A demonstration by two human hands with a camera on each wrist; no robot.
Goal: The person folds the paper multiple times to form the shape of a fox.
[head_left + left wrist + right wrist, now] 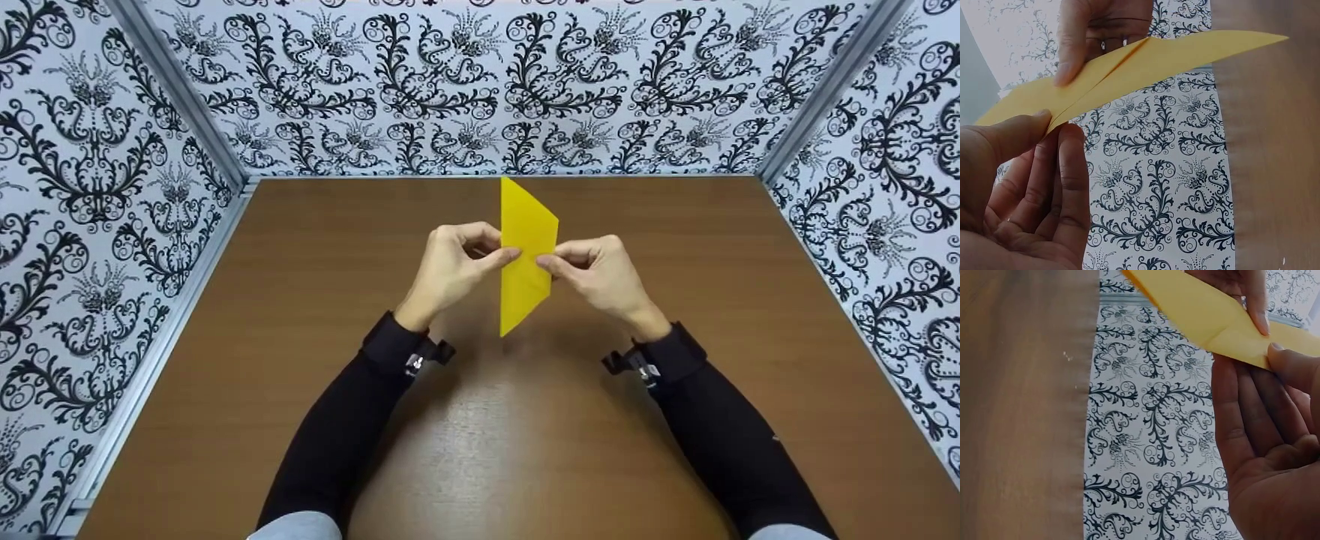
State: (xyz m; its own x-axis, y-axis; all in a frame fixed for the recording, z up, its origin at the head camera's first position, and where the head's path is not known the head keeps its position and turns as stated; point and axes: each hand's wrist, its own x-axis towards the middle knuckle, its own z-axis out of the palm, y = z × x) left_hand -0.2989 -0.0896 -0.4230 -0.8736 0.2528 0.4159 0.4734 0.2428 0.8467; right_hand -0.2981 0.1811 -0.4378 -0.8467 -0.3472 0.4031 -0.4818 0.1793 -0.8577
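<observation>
A folded sheet of yellow paper (529,214) is held upright above the table, its outline a tall trapezoid with pointed ends at top and bottom left. My left hand (454,262) pinches its long left edge, thumb in front and fingers behind. On the shorter right edge, my right hand (604,274) pinches it between thumb and fingers. In the left wrist view the paper (1185,56) shows a slanting crease that gapes slightly near the middle. The right wrist view has the thumb (1292,365) pressed on the paper's face, with the other fingers underneath.
Below the hands lies a brown wooden table (480,450). Patterned black-and-white panels (442,75) stand behind it and on both sides, joined by metal corner rails (180,90). Each wrist wears a black strap (394,349) with a small camera.
</observation>
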